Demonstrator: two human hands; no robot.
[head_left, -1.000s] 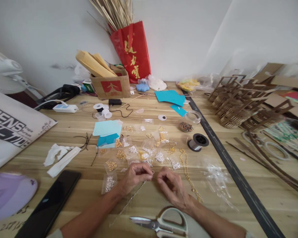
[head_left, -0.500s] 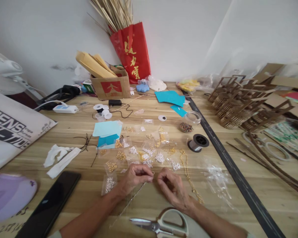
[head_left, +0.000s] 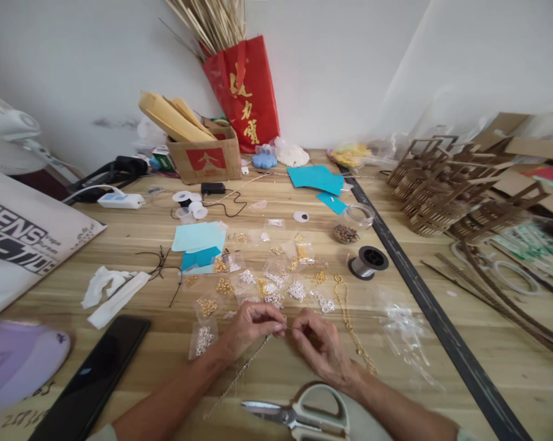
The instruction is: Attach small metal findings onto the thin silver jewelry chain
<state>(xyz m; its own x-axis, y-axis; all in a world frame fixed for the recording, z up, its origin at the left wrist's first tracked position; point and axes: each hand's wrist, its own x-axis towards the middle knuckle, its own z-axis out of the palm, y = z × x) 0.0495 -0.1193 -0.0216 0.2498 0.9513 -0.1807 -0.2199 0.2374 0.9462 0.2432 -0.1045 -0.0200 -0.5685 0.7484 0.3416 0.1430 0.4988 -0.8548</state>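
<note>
My left hand (head_left: pixel 251 327) pinches the upper end of a thin silver chain (head_left: pixel 239 373) that trails down toward me across the wooden table (head_left: pixel 142 239). My right hand (head_left: pixel 319 346) is curled close beside it, fingertips pinched near the same chain end; what it holds is too small to name. Just beyond both hands lie several small clear bags of gold and silver findings (head_left: pixel 271 285). A gold chain (head_left: pixel 352 324) runs along the table right of my right hand. White-handled scissors (head_left: pixel 304 416) lie below my wrists.
A black phone (head_left: pixel 92 380) and a purple object (head_left: pixel 19 361) sit at the left. Also on the table: a wire spool (head_left: pixel 368 262), a bead dish (head_left: pixel 346 234), blue paper (head_left: pixel 198 242), a cardboard box (head_left: pixel 205 156), a red bag (head_left: pixel 244 92). Wooden laser-cut frames (head_left: pixel 446 190) fill the right.
My hands have drawn slightly closer together at the chain end. The view shifted a little; nothing else moved.
</note>
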